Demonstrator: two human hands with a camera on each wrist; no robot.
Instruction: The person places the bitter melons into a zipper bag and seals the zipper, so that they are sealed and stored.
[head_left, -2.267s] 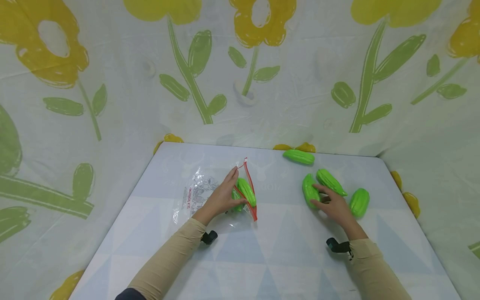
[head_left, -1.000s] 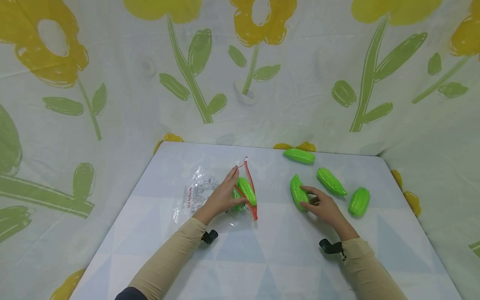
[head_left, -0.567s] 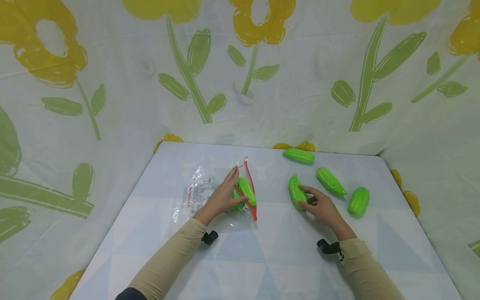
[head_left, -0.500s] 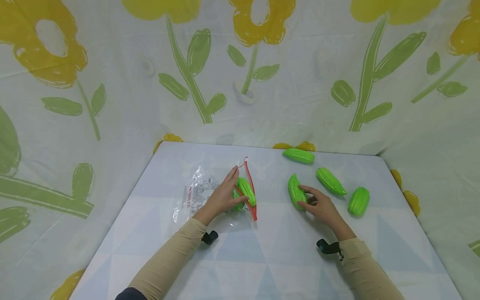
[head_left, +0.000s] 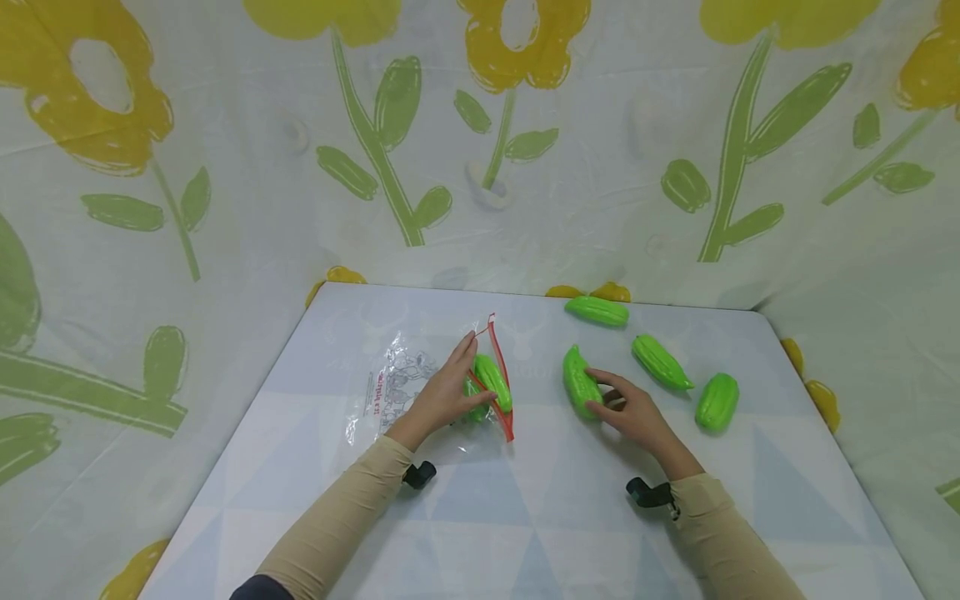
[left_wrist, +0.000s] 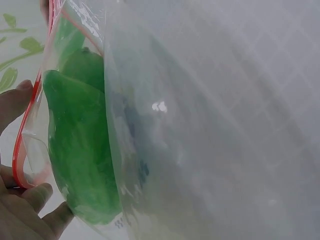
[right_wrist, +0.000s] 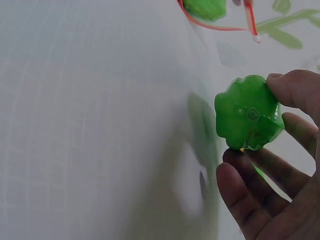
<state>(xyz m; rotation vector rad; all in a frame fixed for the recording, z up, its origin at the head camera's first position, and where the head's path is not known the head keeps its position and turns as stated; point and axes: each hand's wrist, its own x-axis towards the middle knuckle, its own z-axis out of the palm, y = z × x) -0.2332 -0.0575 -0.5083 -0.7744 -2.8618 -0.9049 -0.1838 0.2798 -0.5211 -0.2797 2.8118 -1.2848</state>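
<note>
The right hand (head_left: 636, 414) is gripping a green toy gourd (head_left: 578, 382) by its near end, thumb on one side and curled fingers (right_wrist: 260, 175) on the other, and is carrying it low over the table (head_left: 525, 517), between the loose gourds on the right and the bag on the left. The left hand (head_left: 450, 387) is pinching the red-edged mouth of a clear zip bag (head_left: 420, 383), thumb and fingers holding the opening spread so that it is facing right, toward the coming gourd. The bag is lying left of centre on the table, and the left wrist view is showing green gourds (left_wrist: 80, 150) already sitting inside it, pressed against the plastic just behind the red rim.

Judging from how things lie, the bagging is partly done: two gourds look to be in, one is in the hand and not yet at the opening, and three are waiting on the right, one at the far edge (head_left: 597, 311), one nearer (head_left: 662, 362) and one furthest right (head_left: 717, 402).

Compared with the earliest picture, the right hand has lifted its gourd away from the cluster and is travelling leftward, closing much of the gap to the bag. The left hand and the bag mouth are staying where they were, and the other three gourds have not shifted.
</note>
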